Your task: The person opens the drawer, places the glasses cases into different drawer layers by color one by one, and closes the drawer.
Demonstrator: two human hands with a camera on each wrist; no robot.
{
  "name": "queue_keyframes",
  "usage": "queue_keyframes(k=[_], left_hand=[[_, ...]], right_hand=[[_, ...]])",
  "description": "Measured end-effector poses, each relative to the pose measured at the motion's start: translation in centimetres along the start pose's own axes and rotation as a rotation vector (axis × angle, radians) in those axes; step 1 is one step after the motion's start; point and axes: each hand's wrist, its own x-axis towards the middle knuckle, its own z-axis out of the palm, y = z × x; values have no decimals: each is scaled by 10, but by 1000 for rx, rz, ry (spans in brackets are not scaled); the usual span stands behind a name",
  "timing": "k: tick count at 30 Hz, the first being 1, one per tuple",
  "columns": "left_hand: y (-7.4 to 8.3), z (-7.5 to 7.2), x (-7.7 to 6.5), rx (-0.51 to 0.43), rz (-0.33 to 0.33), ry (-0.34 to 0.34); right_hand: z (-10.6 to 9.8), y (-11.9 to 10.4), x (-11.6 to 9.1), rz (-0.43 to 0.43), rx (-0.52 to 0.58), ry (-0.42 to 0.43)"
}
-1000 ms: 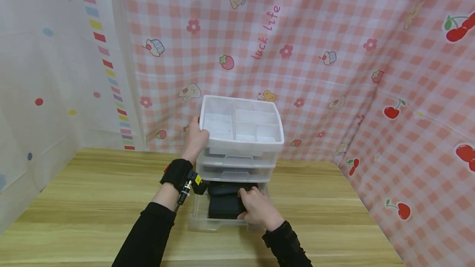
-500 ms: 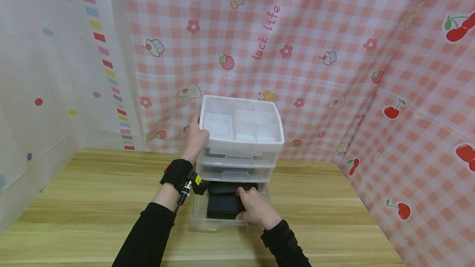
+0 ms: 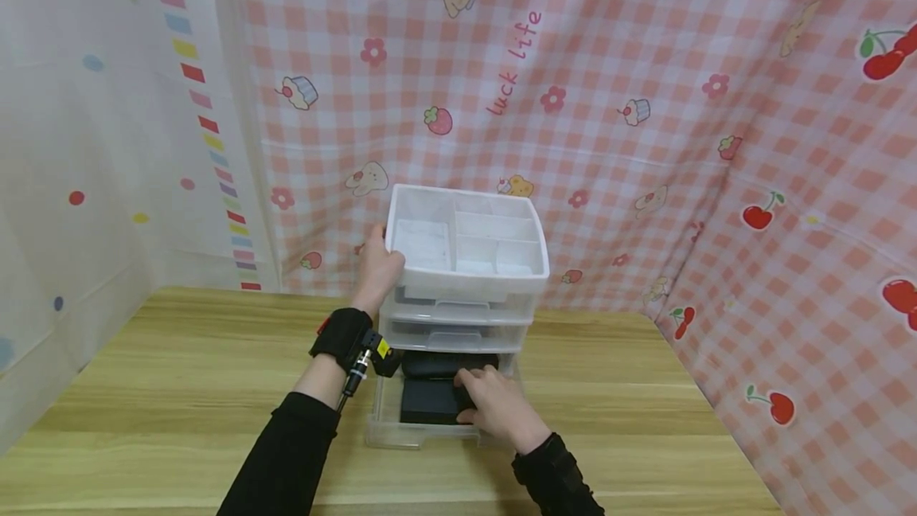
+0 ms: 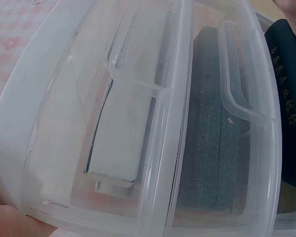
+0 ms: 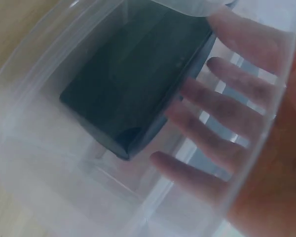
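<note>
A small drawer organizer (image 3: 469,281) with a white divided top stands on the table. My left hand (image 3: 376,267) holds the left side of its top. The bottom clear drawer (image 3: 392,434) is pulled out. In it lie a dark rounded glasses case (image 3: 444,365) at the back, with gold characters in the left wrist view, and a dark box-shaped case (image 3: 430,401) in front. My right hand (image 3: 501,403) grips the right end of the front case, thumb toward the drawer front. In the right wrist view the fingers (image 5: 207,133) show through the clear drawer wall beside the case.
In the left wrist view, a blue-grey fabric case (image 4: 207,133) lies in the closed middle drawer and a white box (image 4: 123,123) in the upper drawer. The wooden table (image 3: 236,388) meets patterned curtains (image 3: 430,102) behind and at both sides.
My right hand has shifted very slightly at the right end of the front case, which has slid a little to the left. My left hand keeps its place on the organizer.
</note>
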Motion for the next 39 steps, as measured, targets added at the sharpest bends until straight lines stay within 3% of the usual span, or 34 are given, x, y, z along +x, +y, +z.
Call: queue_keyframes(k=[4,9,12,17,26,39], left_hand=[[0,0,1,-3,0,-1],[-1,0,2,0,7,-2],[-2,0,2,-2,16,-2],[-3,-1,2,-4,28,-1],[-3,1,1,-6,29,8],[-3,1,2,-3,15,-8]], right_hand=[[0,-2,-7,-116,-58,162],[1,-11,-15,-357,-193,442],[2,-16,-19,-457,-247,512],[4,-20,-21,-514,-327,532],[13,-21,-24,-480,-404,504],[14,-16,-22,-469,-358,483]])
